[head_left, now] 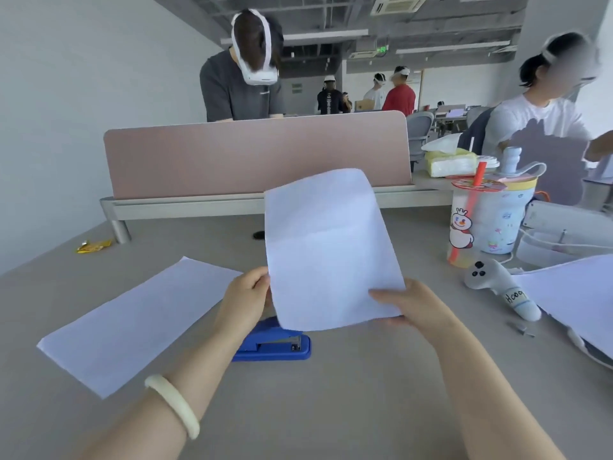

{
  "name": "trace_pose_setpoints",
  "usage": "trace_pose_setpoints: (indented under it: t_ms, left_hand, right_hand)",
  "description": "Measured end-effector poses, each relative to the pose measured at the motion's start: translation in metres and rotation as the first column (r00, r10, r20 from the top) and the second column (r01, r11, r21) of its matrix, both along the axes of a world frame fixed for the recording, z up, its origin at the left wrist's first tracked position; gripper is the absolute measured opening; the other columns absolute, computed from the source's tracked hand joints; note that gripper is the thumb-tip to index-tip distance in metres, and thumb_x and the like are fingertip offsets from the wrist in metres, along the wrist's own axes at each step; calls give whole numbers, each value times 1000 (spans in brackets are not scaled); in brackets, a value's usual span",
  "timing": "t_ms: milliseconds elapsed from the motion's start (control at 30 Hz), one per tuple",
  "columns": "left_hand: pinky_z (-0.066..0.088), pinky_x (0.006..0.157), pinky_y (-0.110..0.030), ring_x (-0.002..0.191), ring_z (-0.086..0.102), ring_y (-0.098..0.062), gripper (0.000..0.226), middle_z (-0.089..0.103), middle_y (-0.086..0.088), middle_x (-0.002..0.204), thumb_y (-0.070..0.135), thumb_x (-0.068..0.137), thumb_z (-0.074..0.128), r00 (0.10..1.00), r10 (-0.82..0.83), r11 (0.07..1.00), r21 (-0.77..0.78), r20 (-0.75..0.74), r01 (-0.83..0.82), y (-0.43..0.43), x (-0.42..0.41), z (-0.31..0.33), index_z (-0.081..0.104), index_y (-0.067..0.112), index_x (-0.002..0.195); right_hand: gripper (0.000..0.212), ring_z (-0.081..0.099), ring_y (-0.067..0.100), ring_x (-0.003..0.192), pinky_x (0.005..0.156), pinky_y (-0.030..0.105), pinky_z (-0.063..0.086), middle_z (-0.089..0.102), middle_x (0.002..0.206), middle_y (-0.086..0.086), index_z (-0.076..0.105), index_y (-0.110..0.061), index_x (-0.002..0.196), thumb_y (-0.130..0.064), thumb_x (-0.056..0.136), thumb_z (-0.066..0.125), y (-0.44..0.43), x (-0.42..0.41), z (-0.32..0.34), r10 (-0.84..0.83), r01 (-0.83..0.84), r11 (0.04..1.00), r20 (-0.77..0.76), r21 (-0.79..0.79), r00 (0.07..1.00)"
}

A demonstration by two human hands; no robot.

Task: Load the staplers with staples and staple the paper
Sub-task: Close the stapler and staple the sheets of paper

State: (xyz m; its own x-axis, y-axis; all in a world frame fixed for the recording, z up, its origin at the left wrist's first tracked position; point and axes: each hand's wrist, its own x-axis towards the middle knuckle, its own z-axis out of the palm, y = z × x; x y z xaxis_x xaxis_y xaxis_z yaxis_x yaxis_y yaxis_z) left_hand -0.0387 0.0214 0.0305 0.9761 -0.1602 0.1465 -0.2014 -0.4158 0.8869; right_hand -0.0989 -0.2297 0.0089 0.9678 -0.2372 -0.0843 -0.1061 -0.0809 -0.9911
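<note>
Paper is held up off the desk, nearly upright, by its lower edge, and its top corner is seen to curl forward. It is judged to be light, thin and limp: unsupported parts will droop, and a hard pinch would crease it. Whether one sheet or several are held cannot be told. A grip at two points along one edge, as here, is judged best, with the corner meant for the staple left free and kept flat.

The lower left edge is pinched by the left hand, thumb in front and fingers behind. The lower right corner is gripped by the right hand, thumb laid across the front face. Both hands are closed on the sheet.

Just below the paper, partly hidden by it and by the left wrist, a blue stapler lies on the desk, closed, its mouth facing right. It is judged to be stiff and fairly heavy, stable enough to be pressed down on from above.

A second sheet lies flat to the left. At the right, loose staples rest beside a grey controller, with more paper beyond.
</note>
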Motion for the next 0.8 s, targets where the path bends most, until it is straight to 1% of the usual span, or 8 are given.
trace_pose_setpoints:
  t_ms: [100, 167, 233, 300, 467, 567, 700, 800]
  left_hand:
    - [46, 87, -30, 94, 61, -8, 31, 68, 14, 98, 36, 96, 34, 992, -123, 946, 299, -25, 125, 5, -6, -20, 64, 35, 96]
    - [42, 70, -32, 70, 56, -15, 38, 60, 9, 71, 43, 95, 33, 993, -118, 918, 381, -15, 114, 9, -9, -27, 57, 25, 71]
    - [27, 57, -32, 55, 33, -19, 45, 34, 3, 57, 44, 95, 35, 997, -61, 916, 399, 39, 40, 15, -11, -31, 32, 16, 59]
    - [21, 56, -31, 54, 25, -19, 46, 24, 0, 58, 44, 94, 36, 997, -26, 917, 400, 69, -3, 23, -11, -32, 22, 16, 61]
    - [26, 56, -31, 53, 34, -20, 46, 34, -4, 55, 39, 95, 37, 996, 36, 914, 401, 77, -64, 35, -10, -31, 32, 13, 59]
    - [28, 58, -31, 55, 37, -21, 46, 39, -9, 59, 37, 96, 37, 992, 97, 915, 385, 76, -119, 44, -11, -31, 43, 2, 66]
    - [24, 53, -31, 50, 30, -19, 44, 31, -3, 54, 37, 96, 38, 992, 116, 907, 402, 56, -129, 54, -15, -29, 29, 10, 62]
    - [23, 54, -32, 51, 27, -19, 45, 29, -1, 55, 37, 95, 38, 996, 86, 895, 437, 28, -89, 62, -15, -27, 25, 13, 59]
  right_hand:
    - [24, 60, 24, 86, 56, 25, 52, 64, 102, 8, 63, -10, 106, -7, 82, 61, -10, 0, -9, -110, 99, 985, -73, -138, 991]
    - [27, 61, 23, 91, 53, 24, 52, 63, 107, 7, 61, -11, 109, -8, 82, 62, -13, 0, -11, -117, 103, 984, -92, -146, 989]
    - [25, 62, 17, 85, 51, 21, 52, 64, 105, 6, 61, -13, 107, -8, 83, 62, -13, 0, -11, -107, 95, 986, -83, -136, 991]
    - [22, 62, 12, 81, 52, 21, 53, 64, 101, 3, 62, -14, 105, -9, 83, 62, -9, 0, -10, -83, 74, 990, -68, -121, 994]
    - [23, 66, 16, 86, 56, 21, 54, 68, 105, 4, 65, -14, 105, -12, 83, 64, 18, 2, -9, 45, -54, 992, -77, -118, 996]
    - [28, 67, 18, 91, 55, 19, 55, 69, 106, 3, 65, -14, 110, -12, 83, 64, 31, 2, -10, 112, -123, 986, -95, -110, 989]
    - [22, 67, 13, 83, 56, 21, 57, 68, 98, -2, 65, -16, 105, -10, 83, 64, 43, 5, -15, 130, -139, 986, -95, -89, 987]
    - [22, 66, 13, 85, 56, 21, 57, 67, 102, -1, 64, -17, 105, -10, 83, 63, 47, 6, -17, 118, -125, 989, -86, -75, 989]
